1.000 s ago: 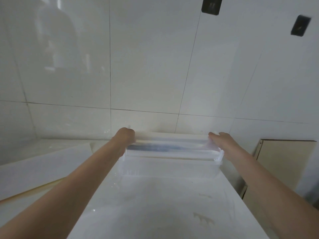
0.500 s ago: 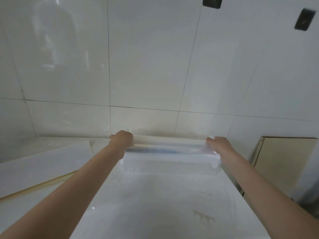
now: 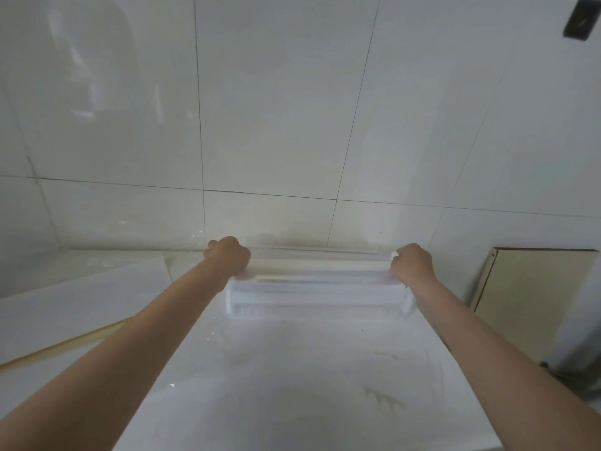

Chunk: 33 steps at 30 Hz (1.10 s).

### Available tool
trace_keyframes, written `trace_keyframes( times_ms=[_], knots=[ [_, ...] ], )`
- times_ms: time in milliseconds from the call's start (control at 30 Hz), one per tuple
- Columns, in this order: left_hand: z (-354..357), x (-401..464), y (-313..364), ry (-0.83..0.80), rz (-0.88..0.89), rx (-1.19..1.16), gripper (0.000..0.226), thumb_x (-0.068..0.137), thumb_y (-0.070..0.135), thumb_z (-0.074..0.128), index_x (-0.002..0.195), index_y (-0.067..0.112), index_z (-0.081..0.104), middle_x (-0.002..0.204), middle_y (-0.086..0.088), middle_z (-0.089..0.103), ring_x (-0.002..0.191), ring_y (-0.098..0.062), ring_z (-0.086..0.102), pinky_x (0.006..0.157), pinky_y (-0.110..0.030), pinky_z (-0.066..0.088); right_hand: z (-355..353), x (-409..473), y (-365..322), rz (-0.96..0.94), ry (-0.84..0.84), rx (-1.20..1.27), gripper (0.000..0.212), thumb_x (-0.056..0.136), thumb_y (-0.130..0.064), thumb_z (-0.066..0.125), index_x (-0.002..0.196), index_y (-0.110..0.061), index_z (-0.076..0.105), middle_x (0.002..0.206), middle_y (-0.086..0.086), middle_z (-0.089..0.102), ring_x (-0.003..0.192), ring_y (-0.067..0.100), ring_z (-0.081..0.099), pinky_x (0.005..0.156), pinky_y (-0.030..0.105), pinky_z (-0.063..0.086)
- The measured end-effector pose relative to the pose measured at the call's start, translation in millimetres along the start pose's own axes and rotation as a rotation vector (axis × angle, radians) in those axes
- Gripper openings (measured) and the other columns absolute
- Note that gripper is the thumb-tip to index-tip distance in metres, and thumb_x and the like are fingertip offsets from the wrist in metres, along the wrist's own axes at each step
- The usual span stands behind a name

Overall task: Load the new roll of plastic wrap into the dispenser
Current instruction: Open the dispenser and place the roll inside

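1. The white plastic dispenser [image 3: 320, 296] sits on the white surface [image 3: 292, 385], close to the tiled wall [image 3: 292, 125].
2. The roll of plastic wrap [image 3: 320, 262] lies long-ways at the top of the dispenser. It looks blurry, so I cannot tell if it is all the way in.
3. The left hand [image 3: 227, 258] is at the left end of the roll. Its fingers are curled tight, and they seem to hold the roll's end.
4. The right hand [image 3: 411, 265] is at the right end. Its fingers are curled tight too, and they seem to hold that end.
5. The roll is probably light and stiff, like a long tube. Its wrap is likely smooth and slippery.
6. The best place to hold it is at the two ends, not the middle, so the thin wrap does not get squashed or torn.
7. The dispenser looks light too, so it may slide on the shiny surface if it is pushed hard.
8. A tan board [image 3: 533, 304] leans against the wall on the right.
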<state>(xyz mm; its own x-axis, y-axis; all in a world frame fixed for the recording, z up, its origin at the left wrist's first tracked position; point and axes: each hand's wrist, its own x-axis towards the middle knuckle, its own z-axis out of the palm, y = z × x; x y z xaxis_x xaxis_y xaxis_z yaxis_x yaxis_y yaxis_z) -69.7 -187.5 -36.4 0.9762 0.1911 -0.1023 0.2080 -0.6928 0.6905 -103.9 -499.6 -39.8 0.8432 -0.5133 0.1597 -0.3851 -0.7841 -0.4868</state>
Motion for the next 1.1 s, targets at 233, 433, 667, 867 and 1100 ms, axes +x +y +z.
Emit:
trace_keyframes(
  times_ms=[233,433,667,867,1100],
  knots=[
    [8.9,-3.7,-15.4,0.092,0.108,-0.096,0.038,0.094,0.006,0.037,0.128,-0.002,0.053,0.134,-0.024,0.047,0.118,-0.042,0.049,0.101,-0.044,0.044,-3.7,-2.3,17.6,-0.086,-0.107,0.151,0.044,0.096,-0.017,0.036,0.138,-0.019,0.049,0.141,0.009,0.049,0.122,0.033,0.051,0.101,0.037,0.042],
    [20.3,-7.4,-18.4,0.076,0.203,0.029,0.019,0.098,0.004,0.027,0.103,-0.001,0.044,0.095,-0.019,0.048,0.092,-0.035,0.047,0.072,-0.037,0.033,1.0,3.2,24.0,-0.017,-0.202,0.226,0.047,0.096,-0.011,0.030,0.141,-0.019,0.043,0.136,0.010,0.054,0.092,0.024,0.055,0.078,0.025,0.039],
    [26.2,-3.6,-22.5,0.050,0.169,-0.183,0.014,0.095,0.000,0.026,0.087,0.009,0.034,0.073,-0.006,0.037,0.076,-0.027,0.038,0.066,-0.036,0.031,8.2,8.4,32.7,0.127,-0.271,0.462,0.032,0.098,-0.024,0.033,0.119,-0.036,0.053,0.078,-0.008,0.048,0.064,0.009,0.041,0.062,0.023,0.031],
    [19.4,7.1,-24.3,-0.069,-0.107,-0.572,0.036,0.098,0.019,0.038,0.063,0.011,0.041,0.068,-0.005,0.040,0.059,-0.018,0.037,0.057,-0.026,0.030,-1.7,2.9,40.3,0.382,-0.437,0.965,0.026,0.100,-0.024,0.043,0.083,-0.008,0.056,0.080,0.009,0.054,0.069,0.023,0.053,0.058,0.036,0.041],
    [22.9,16.0,-29.5,-0.151,-0.130,-0.646,0.034,0.096,0.020,0.043,0.063,0.015,0.043,0.070,-0.004,0.044,0.063,-0.017,0.041,0.074,-0.029,0.037,14.6,10.3,57.9,0.473,-0.582,1.133,0.044,0.093,-0.045,0.049,0.131,-0.022,0.053,0.132,0.008,0.051,0.113,0.034,0.058,0.076,0.065,0.050]
  ],
)
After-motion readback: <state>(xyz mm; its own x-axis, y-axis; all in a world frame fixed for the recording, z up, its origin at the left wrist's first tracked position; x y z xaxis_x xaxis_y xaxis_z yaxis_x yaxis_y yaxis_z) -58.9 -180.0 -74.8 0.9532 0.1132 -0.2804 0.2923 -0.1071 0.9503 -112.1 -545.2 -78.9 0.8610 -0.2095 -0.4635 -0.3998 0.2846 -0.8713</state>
